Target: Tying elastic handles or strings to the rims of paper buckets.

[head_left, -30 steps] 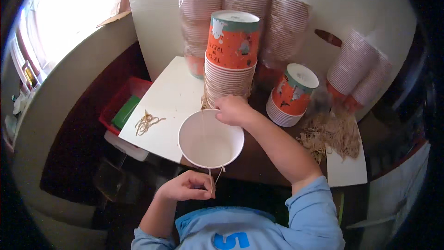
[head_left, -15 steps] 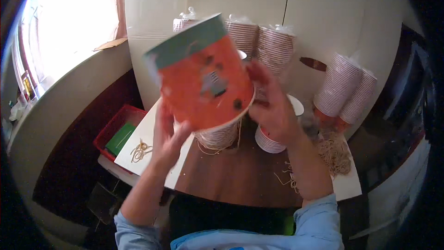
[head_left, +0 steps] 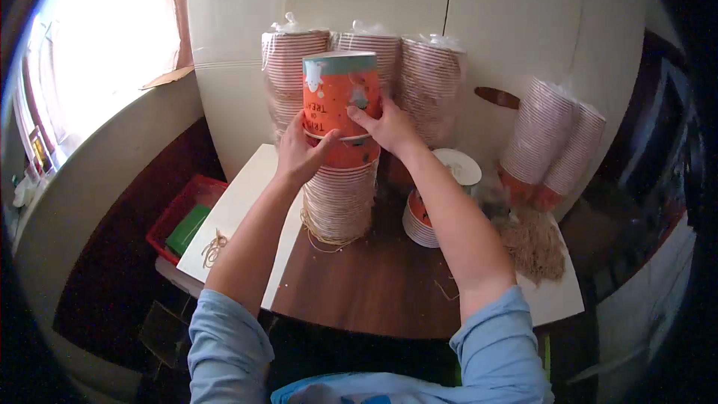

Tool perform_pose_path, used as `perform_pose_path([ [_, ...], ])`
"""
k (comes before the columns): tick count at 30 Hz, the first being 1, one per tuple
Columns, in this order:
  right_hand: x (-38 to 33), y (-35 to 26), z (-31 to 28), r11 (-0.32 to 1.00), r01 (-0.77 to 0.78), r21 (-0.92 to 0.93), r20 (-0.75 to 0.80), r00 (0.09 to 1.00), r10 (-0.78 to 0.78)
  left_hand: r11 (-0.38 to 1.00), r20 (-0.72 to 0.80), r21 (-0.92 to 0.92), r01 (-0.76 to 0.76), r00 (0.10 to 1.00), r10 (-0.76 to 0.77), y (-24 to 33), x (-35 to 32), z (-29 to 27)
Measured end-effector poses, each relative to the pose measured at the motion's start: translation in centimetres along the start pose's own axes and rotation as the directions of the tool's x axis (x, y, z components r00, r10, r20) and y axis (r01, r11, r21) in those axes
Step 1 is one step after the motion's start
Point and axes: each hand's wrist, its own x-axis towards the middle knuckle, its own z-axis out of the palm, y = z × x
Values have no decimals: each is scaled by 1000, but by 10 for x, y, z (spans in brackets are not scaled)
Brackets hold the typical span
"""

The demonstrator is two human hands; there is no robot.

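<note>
An orange paper bucket (head_left: 333, 93) with a green band and small ghost pictures is upside down between my hands. My left hand (head_left: 303, 152) grips its lower left side near the rim. On the other side, my right hand (head_left: 390, 127) holds it, the thumb lying across its front. Beneath it stands a tall stack of upturned buckets (head_left: 340, 202), with cord hanging round the rims. The held bucket sits over the top of this stack; whether it rests fully there I cannot tell. Right of the stack is a shorter group of upturned buckets (head_left: 421, 218).
Plastic-wrapped bucket stacks (head_left: 434, 90) line the back, and more wrapped stacks (head_left: 540, 135) lean at the right. A heap of beige cords (head_left: 532, 247) lies on the table's right side. Some loose cord (head_left: 215, 248) is at the left, near a red crate (head_left: 157, 236).
The bucket has moved away from me and down onto the tall stack, turning from tilted to upright with its base on top. Both hands went forward with it.
</note>
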Motion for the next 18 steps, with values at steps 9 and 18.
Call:
perform_pose_path([
  [9, -77, 30, 2, 993, -116, -33, 259, 958, 120, 978, 112, 208, -12, 994, -12, -50, -98, 7],
  [18, -134, 110, -70, 685, 74, -725, -32, 990, -140, 920, 485, 304, -246, 872, 73, -29, -238, 12],
])
